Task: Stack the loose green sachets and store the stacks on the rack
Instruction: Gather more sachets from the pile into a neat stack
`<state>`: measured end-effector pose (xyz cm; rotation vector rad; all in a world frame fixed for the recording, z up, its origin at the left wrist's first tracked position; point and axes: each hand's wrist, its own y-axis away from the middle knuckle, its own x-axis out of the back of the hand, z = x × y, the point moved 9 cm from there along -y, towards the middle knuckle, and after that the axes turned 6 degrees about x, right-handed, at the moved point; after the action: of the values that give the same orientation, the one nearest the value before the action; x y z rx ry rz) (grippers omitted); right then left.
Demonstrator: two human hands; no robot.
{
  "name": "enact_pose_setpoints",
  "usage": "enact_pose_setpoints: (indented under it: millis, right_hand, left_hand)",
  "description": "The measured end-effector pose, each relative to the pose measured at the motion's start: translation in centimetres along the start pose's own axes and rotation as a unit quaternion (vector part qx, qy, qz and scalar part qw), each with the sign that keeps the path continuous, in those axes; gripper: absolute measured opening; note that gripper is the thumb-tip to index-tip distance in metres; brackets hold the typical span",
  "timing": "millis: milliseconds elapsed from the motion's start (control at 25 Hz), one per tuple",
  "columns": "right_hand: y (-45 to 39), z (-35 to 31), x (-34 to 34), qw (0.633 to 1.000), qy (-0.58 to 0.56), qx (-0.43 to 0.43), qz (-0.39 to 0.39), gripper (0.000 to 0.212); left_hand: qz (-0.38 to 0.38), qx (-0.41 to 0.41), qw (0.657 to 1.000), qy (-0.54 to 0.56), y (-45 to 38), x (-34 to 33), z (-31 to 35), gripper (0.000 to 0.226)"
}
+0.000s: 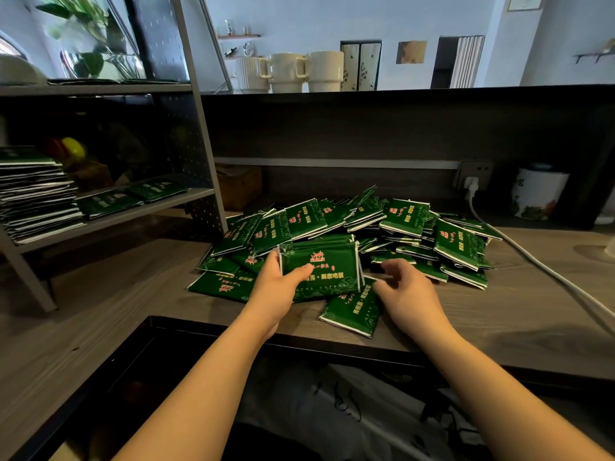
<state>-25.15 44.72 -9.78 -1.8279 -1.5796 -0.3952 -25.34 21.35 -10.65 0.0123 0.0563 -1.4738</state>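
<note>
Two bare hands are working at the near edge of a heap of sachets [366,227] on a wooden counter [133,294]: the left hand [276,287] is gripping a small stack [321,266], while the right hand [407,287] is hovering beside it, fingers loosely curled, holding nothing. Beyond and left of the heap, finished stacks [36,197] are sitting on a metal rack [199,128].

Two bare forearms, left hand [278,287] and right hand [407,289] ungloved, no sleeves, rings or watch.
</note>
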Motion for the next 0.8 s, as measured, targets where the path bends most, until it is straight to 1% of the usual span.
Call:
enact_pose_setpoints:
  millis: [80, 120, 200, 360, 480, 560, 640, 680, 720, 760, 800]
  right_hand:
    - [0.3, -0.4, -1.0, 0.993, 0.101, 0.003, -0.059, 0.059]
    - [0.4, -0.7, -1.1, 0.99, 0.12, 0.009, -0.069, 0.064]
    - [0.4, -0.9, -1.0, 0.992, 0.103, 0.012, -0.068, 0.065]
    - [0.5, -0.7, -0.7, 0.996, 0.063, 0.009, -0.061, 0.068]
    - [0.5, -0.2, 0.1, 1.0, 0.027, -0.002, -0.015, 0.061]
    - [0.4, 1.0, 1.2, 0.998, -0.036, -0.022, 0.041, 0.052]
    - [0.5, 2.4, 2.5, 0.984, -0.133, -0.046, 0.11, 0.043]
    - [0.6, 3.0, 3.2, 0.967, -0.2, -0.061, 0.148, 0.037]
    - [0.9, 3.5, 3.8, 0.941, -0.274, -0.081, 0.18, 0.029]
    - [1.1, 3.9, 4.1, 0.912, -0.343, -0.103, 0.2, 0.024]
    - [1.3, 4.0, 4.2, 0.886, -0.394, -0.123, 0.21, 0.023]
  left_hand:
    - [0.023, -0.009, 1.0, 0.013, 0.1, 0.5, 0.3, 0.089]
    - [0.03, -0.009, 0.999, 0.014, 0.2, 0.7, 0.3, 0.087]
    - [0.045, -0.009, 0.999, 0.021, 0.1, 1.1, 0.2, 0.085]
    - [0.054, -0.004, 0.998, 0.015, -0.3, 1.4, -0.3, 0.091]
    - [0.051, 0.007, 0.999, 0.015, -0.3, 1.5, -0.5, 0.083]
    - [0.048, 0.011, 0.999, 0.019, 0.2, 1.1, 0.1, 0.081]
    - [0.041, 0.013, 0.999, 0.006, 0.6, 0.8, 0.4, 0.088]
    - [0.042, 0.016, 0.999, -0.01, 0.6, 0.7, 0.3, 0.089]
    - [0.039, 0.018, 0.999, -0.033, 0.5, 0.6, 0.2, 0.089]
    - [0.032, 0.022, 0.997, -0.06, 0.7, 0.3, 0.3, 0.09]
    - [0.028, 0.026, 0.996, -0.083, 0.8, 0.0, 0.4, 0.091]
